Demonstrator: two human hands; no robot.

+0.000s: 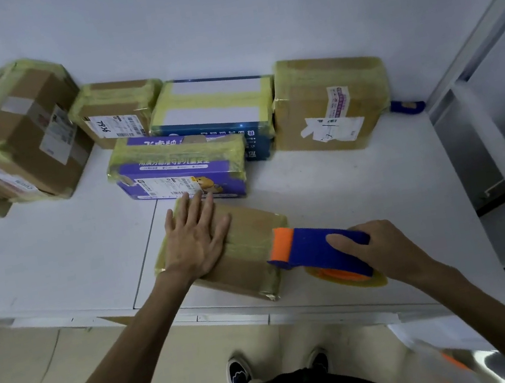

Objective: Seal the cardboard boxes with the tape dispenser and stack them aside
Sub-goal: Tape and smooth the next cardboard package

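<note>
- White table (55, 257): fills most of the view. Its near edge runs across the lower half, and its right end is cut off behind a white frame.
- Pile of taped boxes (18, 137), far left on the table: stacked at angles with yellowish tape all over. The left part is out of frame, so the count is unclear.
- Big brown box (330, 104), back right against the wall: taped, with torn white labels on the front; the print is unreadable.
- Blue-and-white box (213, 107), back middle, just beside the big brown box: taped. Its lower front is hidden by the purple box.
- Purple box (173, 167), in front of it: taped, with a shipping label and a cartoon animal on the near face; the text is blurred.
- Near cardboard box (249, 258), centre, by the table's near edge: lies flat with tape bands across the top. Its far-left part is hidden under the hand.
- Small brown box (118, 113), at the back between the pile and the blue-and-white box: label with handwritten "7936".
- Tape dispenser (317, 247): blue body, with the orange front end at the right end of the near cardboard box top. The yellowish roll below is partly hidden.
- Left hand (195, 237): flat, fingers straight and spread, pressing on the near cardboard box; the fingertips are close to the purple box.
- Right hand (384, 249): wrapped round the dispenser's rear, thumb along its side; the other fingers are hidden.
- Blue item (407, 107) behind the big brown box: mostly hidden, can't tell what it is.
- Shoes (239, 377) on the floor: partly covered by dark clothing.
</note>
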